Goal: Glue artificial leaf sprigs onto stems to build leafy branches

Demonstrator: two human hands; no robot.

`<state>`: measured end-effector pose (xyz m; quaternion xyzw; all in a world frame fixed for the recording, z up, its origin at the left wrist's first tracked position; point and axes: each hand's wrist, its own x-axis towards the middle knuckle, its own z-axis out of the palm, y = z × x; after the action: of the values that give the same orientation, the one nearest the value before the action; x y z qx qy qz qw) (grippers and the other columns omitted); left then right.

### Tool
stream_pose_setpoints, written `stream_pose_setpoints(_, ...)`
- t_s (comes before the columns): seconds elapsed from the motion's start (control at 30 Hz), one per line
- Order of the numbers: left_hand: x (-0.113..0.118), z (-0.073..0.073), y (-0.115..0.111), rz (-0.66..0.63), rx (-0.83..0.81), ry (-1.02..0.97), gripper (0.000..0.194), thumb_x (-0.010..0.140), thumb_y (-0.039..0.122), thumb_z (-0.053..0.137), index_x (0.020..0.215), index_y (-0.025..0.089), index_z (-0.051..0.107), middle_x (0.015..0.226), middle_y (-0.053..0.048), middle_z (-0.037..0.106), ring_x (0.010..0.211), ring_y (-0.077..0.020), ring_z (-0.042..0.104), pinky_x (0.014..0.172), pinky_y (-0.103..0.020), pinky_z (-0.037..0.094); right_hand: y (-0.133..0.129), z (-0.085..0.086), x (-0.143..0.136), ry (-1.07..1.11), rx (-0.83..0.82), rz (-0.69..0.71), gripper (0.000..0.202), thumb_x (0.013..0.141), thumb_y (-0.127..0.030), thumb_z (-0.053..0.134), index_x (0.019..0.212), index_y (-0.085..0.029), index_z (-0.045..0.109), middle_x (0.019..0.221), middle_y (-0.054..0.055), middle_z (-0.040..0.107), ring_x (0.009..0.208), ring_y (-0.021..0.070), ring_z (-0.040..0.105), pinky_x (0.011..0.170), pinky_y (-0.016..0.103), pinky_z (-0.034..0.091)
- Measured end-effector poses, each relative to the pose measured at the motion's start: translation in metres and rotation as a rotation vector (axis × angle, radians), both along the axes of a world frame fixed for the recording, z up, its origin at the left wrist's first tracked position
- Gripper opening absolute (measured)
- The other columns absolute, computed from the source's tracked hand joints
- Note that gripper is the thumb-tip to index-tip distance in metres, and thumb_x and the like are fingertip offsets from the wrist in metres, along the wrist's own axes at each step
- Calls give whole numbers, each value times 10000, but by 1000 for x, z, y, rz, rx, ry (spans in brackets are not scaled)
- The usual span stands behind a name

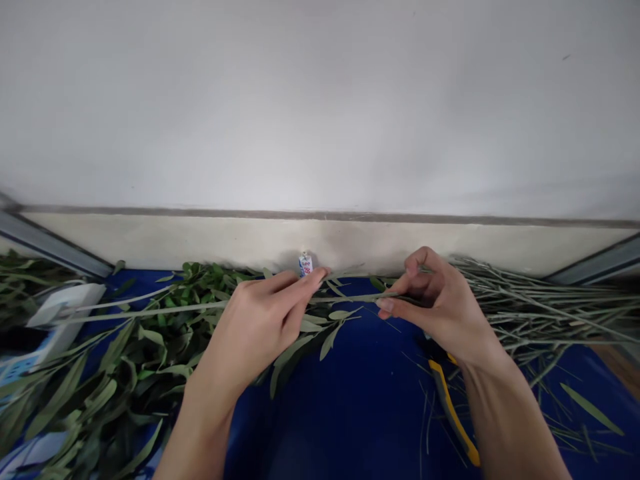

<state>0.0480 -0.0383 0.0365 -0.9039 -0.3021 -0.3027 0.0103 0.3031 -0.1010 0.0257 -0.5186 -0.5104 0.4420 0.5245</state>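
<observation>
A long, thin green leafy stem (190, 309) runs sideways across the blue surface. My left hand (270, 310) is closed around its middle, with narrow leaves (330, 340) spreading out just past the fingers. Farther right, the thumb and fingers of my right hand (437, 303) pinch the stem's thin end. Below my right wrist lies a pair of pliers or cutters with yellow and black handles (453, 413), its head partly hidden by the hand. Just behind my left fingertips is a small white object with red and blue print (305, 265).
A heap of leafy branches (125, 387) covers the left side. Many bare stems (550, 303) lie on the right, with loose clippings (590, 407) nearby. A white box-like object (75, 307) sits at far left. A pale wall (320, 120) rises behind the blue surface (340, 413).
</observation>
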Motion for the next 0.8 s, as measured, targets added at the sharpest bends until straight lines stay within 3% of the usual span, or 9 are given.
stream_pose_setpoints(0.2,0,0,0,-1,18,32,360,1012,89,523,1315,157,707,751,-2,642,492,-77,449,484,-214,374,0,-3,-2,-51,44,-1,483,832,-241,836,994,-281,383,746,1,782,669,213,754,591,326,521)
stream_pose_setpoints(0.3,1,-3,2,-6,-34,-45,330,1010,91,556,1288,147,724,768,-10,663,494,-72,456,492,-214,385,2,-7,-1,2,73,10,466,833,-251,842,1011,-280,412,744,-3,780,662,205,744,592,319,526)
stream_pose_setpoints(0.43,2,-7,6,-24,-94,-169,305,1001,92,597,1262,156,742,810,-22,706,508,-65,491,526,-212,417,7,-14,5,98,59,-11,456,760,-277,911,1041,-271,551,795,-4,781,664,184,716,611,310,552)
stream_pose_setpoints(0.57,2,-8,8,-19,-75,-166,305,1001,94,600,1263,147,745,824,-34,726,527,-71,537,546,-210,445,9,-17,10,38,-9,34,253,774,-342,902,945,-224,758,707,11,739,664,188,706,657,323,584)
stream_pose_setpoints(0.8,4,-9,8,-24,-40,-131,313,1008,95,589,1277,145,740,825,-44,729,558,-70,566,553,-195,451,9,-21,12,-13,-22,52,138,807,-329,882,901,-240,833,650,8,714,565,144,640,527,263,535)
